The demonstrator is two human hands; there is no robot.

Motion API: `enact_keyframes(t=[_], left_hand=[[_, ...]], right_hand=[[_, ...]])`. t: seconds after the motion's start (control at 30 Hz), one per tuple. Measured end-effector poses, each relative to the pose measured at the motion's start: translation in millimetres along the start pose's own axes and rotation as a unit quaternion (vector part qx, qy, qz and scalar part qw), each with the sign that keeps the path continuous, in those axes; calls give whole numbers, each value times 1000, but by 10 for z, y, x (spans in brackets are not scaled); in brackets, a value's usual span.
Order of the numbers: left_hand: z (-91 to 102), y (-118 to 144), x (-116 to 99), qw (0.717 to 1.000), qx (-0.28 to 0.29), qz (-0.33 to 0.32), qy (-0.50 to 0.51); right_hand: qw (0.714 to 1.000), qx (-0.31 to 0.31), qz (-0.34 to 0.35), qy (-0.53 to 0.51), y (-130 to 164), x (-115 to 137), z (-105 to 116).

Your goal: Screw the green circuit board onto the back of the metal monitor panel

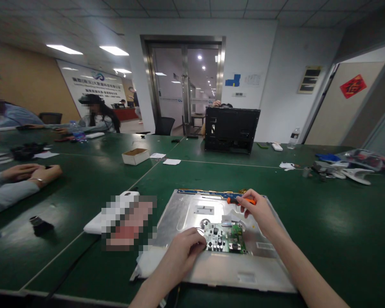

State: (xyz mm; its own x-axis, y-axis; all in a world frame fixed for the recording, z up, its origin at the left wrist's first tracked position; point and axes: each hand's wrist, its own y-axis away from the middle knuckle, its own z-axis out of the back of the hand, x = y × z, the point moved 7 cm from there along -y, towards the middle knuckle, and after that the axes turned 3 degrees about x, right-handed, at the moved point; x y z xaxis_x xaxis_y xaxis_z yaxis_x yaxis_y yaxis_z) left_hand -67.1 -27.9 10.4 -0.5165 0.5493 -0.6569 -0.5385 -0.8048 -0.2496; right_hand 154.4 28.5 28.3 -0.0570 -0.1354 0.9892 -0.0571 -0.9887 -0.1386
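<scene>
A silver metal panel [192, 214] lies flat on the green table [323, 222], close to its near edge, and everything else is placed from it. On the panel's middle, toward the near side, sits a small green circuit board [222, 238] studded with dark parts. The left hand [184, 252] rests on the panel's near left part, fingers curled with their tips touching the board's left edge; whether they pinch anything there cannot be told. The right hand [259, 209] is over the panel's far right part, its fingers closed around an orange-handled screwdriver [239, 199] that lies roughly level, pointing left, just above the blue strip along the panel's far edge (the tip itself is too small to make out). Touching the panel's near left corner is a white cloth [150, 261], and just left of the panel lies a white object partly blurred out. Farther left, a small black cylinder [38, 222] stands on the table, and beyond it another person's folded hands [31, 173] and grey sleeve rest on the tabletop. Behind the panel, well apart, a black monitor shell [231, 129] stands upright with its back showing; left of that sits an open cardboard box [135, 156] with scraps of white paper beside it. Far to the panel's right lie white plastic parts [356, 174] and a clear bottle [294, 137].
</scene>
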Motion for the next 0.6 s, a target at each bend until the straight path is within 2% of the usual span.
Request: enact_keyframes(t=[0.1, 0.2, 0.33, 0.4, 0.5, 0.6], left_hand=[[3, -1, -18, 1000, 8, 9, -4], [14, -6, -38, 1000, 18, 19, -4], [22, -13, -44, 1000, 16, 13, 6], [16, -16, -31, 1000, 15, 11, 8], [3, -17, -10, 1000, 14, 16, 8], [-5, -18, -3, 1000, 13, 24, 8]], right_hand=[[1000, -16, 13, 11, -3, 81, -8], [999, -31, 33, 16, -15, 274, -62], [996, -35, 82, -5, -58, 579, -224], [994, -39, 98, -22, -81, 644, -312], [991, -53, 97, -81, -98, 567, -405], [983, -66, 56, -161, -95, 346, -449]])
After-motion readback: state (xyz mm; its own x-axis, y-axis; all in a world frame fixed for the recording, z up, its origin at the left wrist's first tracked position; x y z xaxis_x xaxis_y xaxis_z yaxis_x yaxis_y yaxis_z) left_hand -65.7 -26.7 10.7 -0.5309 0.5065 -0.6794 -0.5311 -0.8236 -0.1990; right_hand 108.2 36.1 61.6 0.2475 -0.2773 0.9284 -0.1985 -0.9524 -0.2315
